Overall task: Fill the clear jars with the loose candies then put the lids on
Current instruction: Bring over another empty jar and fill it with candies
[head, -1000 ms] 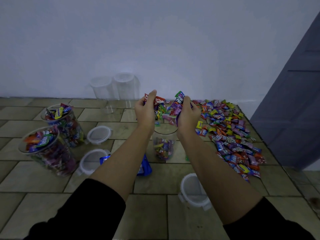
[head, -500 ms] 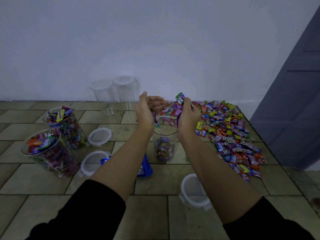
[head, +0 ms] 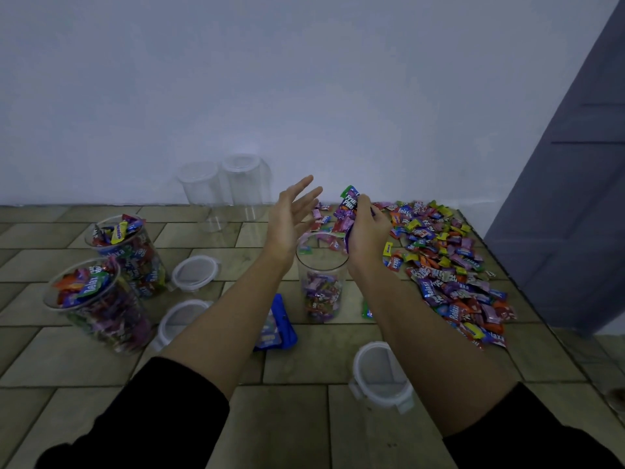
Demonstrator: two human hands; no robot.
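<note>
The left hand (head: 291,221) is released, fingers straight and slightly spread, palm turned toward the other hand and holding nothing. It hangs above and just left of the mouth of the middle jar (head: 321,265). The right hand (head: 367,233) grasps a bunch of candies (head: 348,211). Its fingers are curled round the wrappers, which stick up out of the fist over the jar's far rim.

The middle jar stands upright on the tiled floor (head: 297,418) between the two forearms, with no lid on and candies filling only its lower part. A green candy (head: 367,309) lies just beside its base, and a blue packet (head: 280,328) lies to its left, partly hidden by the left forearm.

The loose candy pile (head: 449,265) spreads along the floor's right edge, starting at the wall (head: 304,79). One lid (head: 382,377) lies flat near the person, beside the right forearm. Two more, the middle lid (head: 181,318) and the far lid (head: 194,270), lie left of the left forearm.

Beyond them, toward the left edge, stand the nearer full jar (head: 98,309) and the farther full jar (head: 132,255), both heaped and uncovered. Two clear jars stand against the wall, the left empty jar (head: 203,194) and the right empty jar (head: 245,184). A grey door (head: 575,198) fills the right side.
</note>
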